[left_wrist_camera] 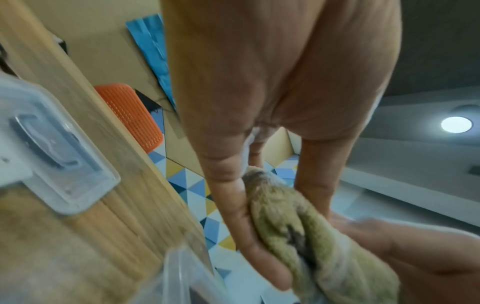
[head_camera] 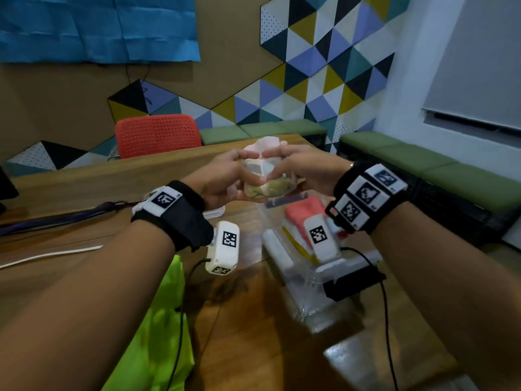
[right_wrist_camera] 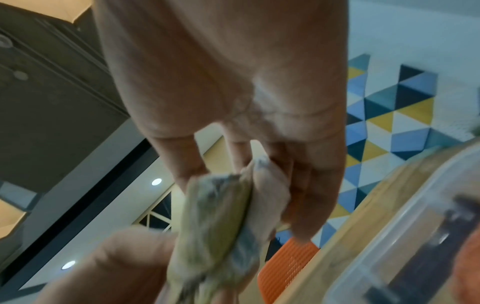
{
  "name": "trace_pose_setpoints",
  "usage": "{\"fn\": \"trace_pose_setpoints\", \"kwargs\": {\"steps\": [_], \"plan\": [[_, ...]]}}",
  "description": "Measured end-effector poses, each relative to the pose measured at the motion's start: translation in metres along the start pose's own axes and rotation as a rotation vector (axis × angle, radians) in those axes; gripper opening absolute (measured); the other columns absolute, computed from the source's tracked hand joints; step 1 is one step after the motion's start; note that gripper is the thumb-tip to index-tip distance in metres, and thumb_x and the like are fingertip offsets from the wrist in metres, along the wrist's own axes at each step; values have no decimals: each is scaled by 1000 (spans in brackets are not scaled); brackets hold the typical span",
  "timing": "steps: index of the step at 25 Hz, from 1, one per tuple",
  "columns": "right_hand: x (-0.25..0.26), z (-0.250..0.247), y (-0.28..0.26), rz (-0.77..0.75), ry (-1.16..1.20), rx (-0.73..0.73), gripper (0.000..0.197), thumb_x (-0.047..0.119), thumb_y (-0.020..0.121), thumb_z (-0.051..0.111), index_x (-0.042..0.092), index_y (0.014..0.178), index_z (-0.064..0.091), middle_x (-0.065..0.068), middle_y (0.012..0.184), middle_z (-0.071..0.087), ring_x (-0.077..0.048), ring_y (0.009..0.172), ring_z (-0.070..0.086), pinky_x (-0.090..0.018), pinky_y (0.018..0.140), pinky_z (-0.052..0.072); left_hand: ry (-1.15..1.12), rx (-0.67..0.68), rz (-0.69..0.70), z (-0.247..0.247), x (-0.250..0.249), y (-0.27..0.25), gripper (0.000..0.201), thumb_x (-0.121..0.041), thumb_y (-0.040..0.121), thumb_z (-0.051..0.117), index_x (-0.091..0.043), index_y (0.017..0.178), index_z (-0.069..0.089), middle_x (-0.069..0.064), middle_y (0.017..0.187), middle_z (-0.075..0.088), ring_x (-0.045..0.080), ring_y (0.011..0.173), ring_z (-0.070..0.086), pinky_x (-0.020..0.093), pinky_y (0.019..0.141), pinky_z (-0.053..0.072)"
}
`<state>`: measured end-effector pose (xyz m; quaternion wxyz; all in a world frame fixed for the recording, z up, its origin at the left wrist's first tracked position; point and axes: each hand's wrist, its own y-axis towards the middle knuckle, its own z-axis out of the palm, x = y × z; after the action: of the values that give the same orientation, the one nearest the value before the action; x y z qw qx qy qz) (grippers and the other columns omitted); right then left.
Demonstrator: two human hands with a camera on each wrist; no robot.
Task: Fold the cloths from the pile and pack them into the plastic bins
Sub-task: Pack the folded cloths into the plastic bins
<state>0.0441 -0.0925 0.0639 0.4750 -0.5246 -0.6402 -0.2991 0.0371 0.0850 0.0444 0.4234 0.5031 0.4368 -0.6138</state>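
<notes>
A small olive cloth (head_camera: 265, 187) is pinched from both sides by the left hand (head_camera: 222, 182) and the right hand (head_camera: 304, 170), up in the air over the middle of the surface (head_camera: 112, 187). It is only partly folded.

Some folded cloths are already packed in the clear bin (head_camera: 298, 249) near the right edge. More cloths are piled at the far edge (head_camera: 265, 145). How many are left cannot be told, as the pile is mostly hidden by the hands.
</notes>
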Motion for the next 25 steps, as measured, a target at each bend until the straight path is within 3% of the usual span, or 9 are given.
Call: {"fn": "trace_pose_setpoints", "kwargs": {"steps": [3,6,7,9,12,15,17,21,25], "plan": [[-10,-28,-11,31,-41,4,59,-10,82,64,20,132,59,-15,126,60,-32,110,65,-51,90,57,8,16,17,27,13,11,60,17,81,67,-13,131,53,14,109,68,29,96,72,54,77,61],[-18,-47,-20,50,-209,-40,65,-11,79,66,24,133,59,-11,131,55,-34,108,63,-52,83,59,194,-2,113,48,23,21,51,-4,85,74,-16,130,53,9,102,65,12,79,70,27,59,57],[-19,-52,-24,63,-288,-38,68,-10,77,68,26,134,59,-8,134,52,-34,110,61,-49,80,61,294,-71,164,49,26,28,46,-12,86,75,-17,128,55,7,104,64,11,82,68,23,61,53],[-21,-57,-31,129,-446,18,73,-7,76,71,32,136,57,-4,136,43,-36,111,56,-45,73,62,535,-212,210,43,29,40,39,-17,85,74,-20,122,61,4,109,62,16,97,62,25,76,48],[-25,-49,-33,265,-615,174,77,-3,77,73,39,138,53,-4,139,39,-37,110,55,-47,76,62,832,-201,3,35,35,48,37,-3,83,65,-15,118,67,9,113,66,25,100,60,32,79,52],[-27,-33,-26,296,-657,274,79,0,77,75,41,140,50,-6,143,40,-35,109,57,-40,72,62,855,-150,-81,36,38,46,29,7,84,60,-4,109,68,15,104,69,29,90,66,39,71,60],[-27,-25,-19,299,-635,323,80,-2,78,73,39,142,48,-5,142,41,-34,108,57,-38,70,62,842,-160,-74,36,38,47,30,11,81,62,0,108,71,17,104,70,30,94,68,38,71,62],[-24,-13,-5,332,-601,329,79,-9,81,68,34,144,46,-5,129,42,-37,112,56,-51,85,60,825,-157,-86,35,35,46,30,11,77,64,-2,101,75,16,103,72,28,95,69,39,73,63],[-26,-7,4,412,-518,387,67,-17,86,51,28,136,52,-13,140,43,-42,121,52,-60,93,53,840,-168,-97,39,34,44,30,11,79,64,-4,104,72,15,103,70,29,95,69,41,78,63]]}}
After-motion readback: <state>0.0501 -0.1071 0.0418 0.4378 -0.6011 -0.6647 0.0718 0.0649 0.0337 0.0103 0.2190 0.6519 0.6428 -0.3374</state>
